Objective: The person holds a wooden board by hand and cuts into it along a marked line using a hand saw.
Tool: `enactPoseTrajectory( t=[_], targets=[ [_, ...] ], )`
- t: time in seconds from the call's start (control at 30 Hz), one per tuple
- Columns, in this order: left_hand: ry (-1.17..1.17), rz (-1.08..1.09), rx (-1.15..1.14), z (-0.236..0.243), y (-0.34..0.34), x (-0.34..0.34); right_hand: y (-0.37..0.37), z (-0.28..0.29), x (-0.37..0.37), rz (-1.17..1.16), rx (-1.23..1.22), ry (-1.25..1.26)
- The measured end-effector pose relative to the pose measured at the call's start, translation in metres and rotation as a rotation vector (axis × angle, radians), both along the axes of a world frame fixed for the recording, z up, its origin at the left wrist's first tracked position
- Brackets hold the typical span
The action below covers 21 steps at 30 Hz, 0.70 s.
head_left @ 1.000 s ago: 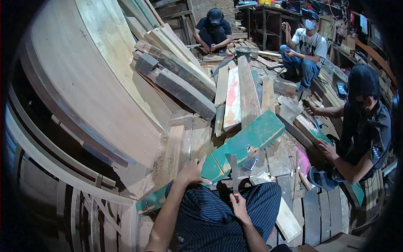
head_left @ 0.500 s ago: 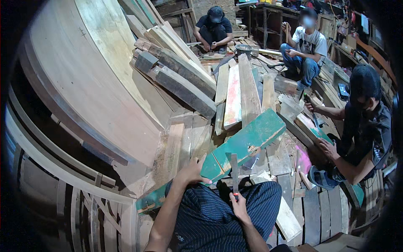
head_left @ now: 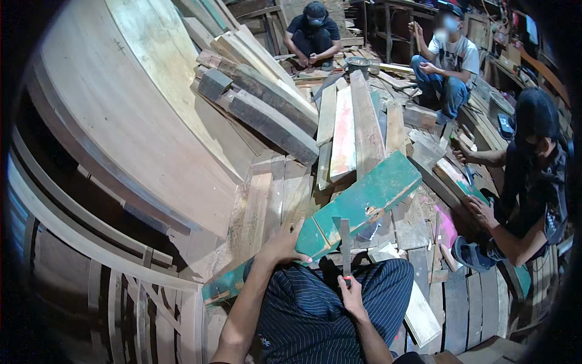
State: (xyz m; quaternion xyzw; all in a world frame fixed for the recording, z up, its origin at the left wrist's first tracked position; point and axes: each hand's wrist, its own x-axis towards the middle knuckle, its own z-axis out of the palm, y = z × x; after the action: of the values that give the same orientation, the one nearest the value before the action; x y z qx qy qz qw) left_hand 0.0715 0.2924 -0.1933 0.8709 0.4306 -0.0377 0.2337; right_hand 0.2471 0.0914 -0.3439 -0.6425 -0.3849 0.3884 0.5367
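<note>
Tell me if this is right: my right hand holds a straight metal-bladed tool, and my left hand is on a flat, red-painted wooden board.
The colour is wrong: in the head view, the flat wooden board is painted green, not red. Your left hand is on it, and your right hand holds the straight metal-bladed tool.

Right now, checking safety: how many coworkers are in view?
3: the far dark-clad person, crouching at top centre; the white-shirted person, at upper right; and the near dark-clad person, at right. Others may be hidden.
</note>
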Motion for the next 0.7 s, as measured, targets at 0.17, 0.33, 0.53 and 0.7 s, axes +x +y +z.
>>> enactPoseTrajectory(
  t=[0.17, 0.33, 0.53, 0.7],
  targets=[
    [0.022, -0.01, 0.039, 0.012, -0.005, 0.007, 0.0, -0.01, 0.001, -0.027, -0.003, -0.025],
    [0.087, 0.003, 0.102, 0.007, -0.005, 0.002, 0.001, -0.007, 0.0, -0.002, -0.026, -0.018],
    [0.046, -0.013, 0.076, 0.001, -0.008, 0.005, -0.002, -0.009, 0.001, -0.024, -0.019, -0.013],
    [0.003, -0.029, 0.109, -0.002, -0.007, 0.001, -0.002, -0.011, 0.001, -0.037, -0.047, 0.003]
  ],
)
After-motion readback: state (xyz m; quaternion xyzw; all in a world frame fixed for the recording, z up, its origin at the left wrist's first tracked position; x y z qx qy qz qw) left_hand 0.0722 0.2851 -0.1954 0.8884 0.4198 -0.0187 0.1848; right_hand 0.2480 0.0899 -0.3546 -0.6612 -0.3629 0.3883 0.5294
